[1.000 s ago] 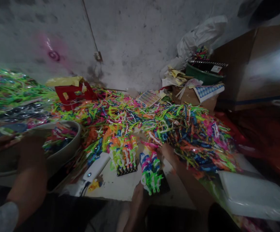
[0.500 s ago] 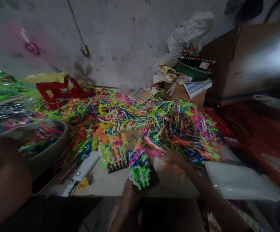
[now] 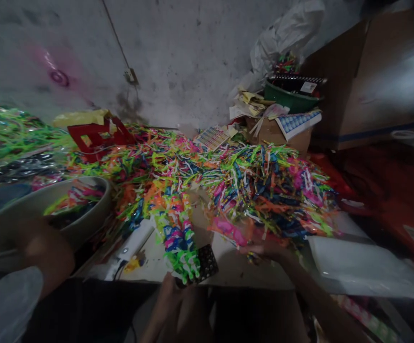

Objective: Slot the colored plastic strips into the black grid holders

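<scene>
My left hand (image 3: 171, 288) grips the near edge of a black perforated tray (image 3: 208, 263) at the table's front edge. Green, blue, pink and white plastic pieces (image 3: 183, 259) stand in rows on the tray's left part; holes show at its right. To the right, my right hand (image 3: 260, 250) is closed on several colourful plastic pieces (image 3: 230, 231), pink and orange among them, low over the table. Its fingertips are blurred. Behind my hands spreads a large pile of multicoloured plastic pieces (image 3: 246, 176).
At the left, another person's hand (image 3: 47, 252) is by a large pale basin (image 3: 96, 214) of pieces. A white power strip (image 3: 137, 240) lies on the table. Clear plastic bags (image 3: 357, 267) are at the right edge. A red plastic stand (image 3: 101, 138) is at the back.
The view has shifted. My left hand and the tray have moved left, now in front of the other rows of pieces. My right hand is lower, with more pieces at its fingers.
</scene>
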Demonstrator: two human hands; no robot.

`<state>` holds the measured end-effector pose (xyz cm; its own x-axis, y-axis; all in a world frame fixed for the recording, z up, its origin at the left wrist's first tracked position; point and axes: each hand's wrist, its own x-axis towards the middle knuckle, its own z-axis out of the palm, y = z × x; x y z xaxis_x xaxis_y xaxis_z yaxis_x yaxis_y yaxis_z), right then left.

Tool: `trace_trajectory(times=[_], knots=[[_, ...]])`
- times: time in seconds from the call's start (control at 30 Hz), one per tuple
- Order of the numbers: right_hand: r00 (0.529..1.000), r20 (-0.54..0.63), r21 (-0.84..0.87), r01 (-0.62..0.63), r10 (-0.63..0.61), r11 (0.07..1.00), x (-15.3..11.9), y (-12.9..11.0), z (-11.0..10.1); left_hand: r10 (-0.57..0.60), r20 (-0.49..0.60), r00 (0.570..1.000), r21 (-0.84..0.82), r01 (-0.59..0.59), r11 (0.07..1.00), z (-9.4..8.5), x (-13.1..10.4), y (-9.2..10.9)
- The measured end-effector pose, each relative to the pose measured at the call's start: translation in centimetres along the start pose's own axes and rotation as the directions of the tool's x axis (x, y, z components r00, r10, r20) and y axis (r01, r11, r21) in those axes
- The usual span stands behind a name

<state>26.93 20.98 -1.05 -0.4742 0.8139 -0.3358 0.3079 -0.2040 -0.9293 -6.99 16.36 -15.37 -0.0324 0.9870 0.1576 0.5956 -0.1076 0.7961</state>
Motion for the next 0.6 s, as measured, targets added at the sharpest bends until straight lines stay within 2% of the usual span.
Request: trace_trajectory(times=[0.1, 0.13, 0.2, 0.3, 0.4, 0.5, 0.6], knots=[[0.999, 0.000, 0.057, -0.045, 0.045, 0.997, 1.5, 0.1, 0.9, -0.002, 0.016, 1.000, 0.014, 0.002, 1.000, 0.4, -0.2, -0.5], [0.999, -0.022, 0.024, -0.048, 0.048, 0.999, 2.3, 0.2, 1.2, -0.004, 0.019, 1.000, 0.016, 0.004, 1.000, 0.6, -0.2, -0.6], [0.987, -0.149, -0.118, -0.072, 0.054, 0.990, 4.3, 0.1, 1.9, -0.010, 0.011, 1.000, 0.018, 0.010, 1.000, 0.9, -0.2, -0.6], [0.913, -0.408, -0.304, -0.168, 0.032, 0.938, 7.4, 0.2, 3.2, -0.011, -0.026, 1.000, 0.027, 0.011, 1.000, 1.1, 0.0, -0.5], [0.835, -0.550, -0.432, -0.252, -0.031, 0.866, 9.6, 0.6, 4.6, -0.004, -0.043, 0.999, 0.033, 0.005, 0.999, 1.3, 0.3, -0.4], [0.799, -0.599, -0.548, -0.361, -0.053, 0.755, 10.4, 0.9, 5.9, -0.010, -0.076, 0.997, 0.057, 0.015, 0.998, 1.4, 0.4, -0.5], [0.806, -0.589, -0.596, -0.382, -0.061, 0.706, 10.4, 1.0, 6.8, -0.026, -0.080, 0.996, 0.070, 0.031, 0.997, 1.5, 0.4, -0.6]])
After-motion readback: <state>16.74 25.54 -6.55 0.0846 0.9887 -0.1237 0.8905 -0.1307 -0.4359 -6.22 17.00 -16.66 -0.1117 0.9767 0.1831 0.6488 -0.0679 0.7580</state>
